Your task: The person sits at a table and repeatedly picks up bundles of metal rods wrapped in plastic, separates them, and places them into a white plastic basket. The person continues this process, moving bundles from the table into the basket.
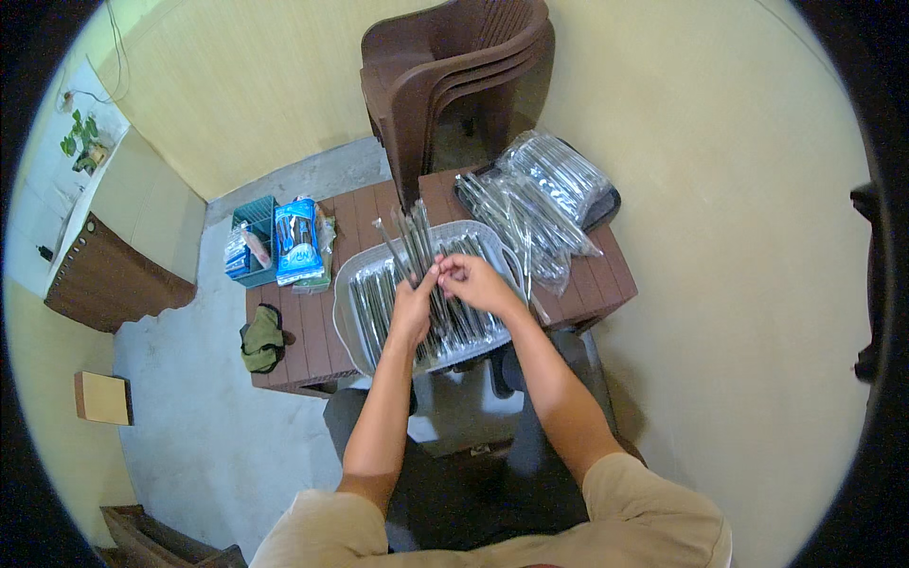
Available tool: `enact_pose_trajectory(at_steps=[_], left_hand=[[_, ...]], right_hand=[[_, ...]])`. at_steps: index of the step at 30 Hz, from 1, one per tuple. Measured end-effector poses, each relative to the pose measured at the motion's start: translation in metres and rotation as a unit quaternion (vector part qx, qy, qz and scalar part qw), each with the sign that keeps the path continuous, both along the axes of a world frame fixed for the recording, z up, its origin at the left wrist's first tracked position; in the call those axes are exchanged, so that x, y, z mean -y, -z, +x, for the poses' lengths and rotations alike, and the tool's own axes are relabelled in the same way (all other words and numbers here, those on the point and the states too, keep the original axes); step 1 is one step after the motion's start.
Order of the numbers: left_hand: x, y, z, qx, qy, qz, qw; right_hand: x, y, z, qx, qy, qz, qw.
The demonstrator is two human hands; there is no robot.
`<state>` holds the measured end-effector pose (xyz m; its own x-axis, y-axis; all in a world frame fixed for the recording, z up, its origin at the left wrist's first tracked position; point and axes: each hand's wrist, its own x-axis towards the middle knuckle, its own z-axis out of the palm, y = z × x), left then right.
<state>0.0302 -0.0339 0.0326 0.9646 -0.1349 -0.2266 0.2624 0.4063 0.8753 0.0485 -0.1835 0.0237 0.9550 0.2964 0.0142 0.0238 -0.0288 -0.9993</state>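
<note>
My left hand (412, 312) grips an upright bunch of slim dark sticks (413, 234) in clear wrappers, perhaps drinking straws. They fan out above my thumb. Beside it, my right hand (474, 284) has its fingers bent and its fingertips against the bunch. Whether it pinches one of the sticks is too small to tell. Both hands are above a pale plastic basket (342, 312) with handles. Many more wrapped sticks (373, 305) lie side by side in the basket, partly hidden by my hands and forearms.
Clear bags of wrapped sticks (554, 177) lie on a black tray (609, 207) at the right of the brown table (312, 341). At its left are a teal basket (263, 213), a blue packet (298, 241) and a green cloth item (261, 341). Stacked brown chairs (454, 71) stand behind.
</note>
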Motion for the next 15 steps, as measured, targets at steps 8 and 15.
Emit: enact_pose_trajectory(at_steps=[8,15], left_hand=[[-0.008,0.013,-0.013,-0.110,-0.009,-0.045,0.993],[-0.009,0.014,-0.004,-0.109,0.016,-0.002,0.994]], right_hand=[[-0.006,0.015,-0.009,-0.047,-0.019,-0.031,0.998],[0.000,0.016,-0.004,-0.087,-0.062,0.031,0.994]])
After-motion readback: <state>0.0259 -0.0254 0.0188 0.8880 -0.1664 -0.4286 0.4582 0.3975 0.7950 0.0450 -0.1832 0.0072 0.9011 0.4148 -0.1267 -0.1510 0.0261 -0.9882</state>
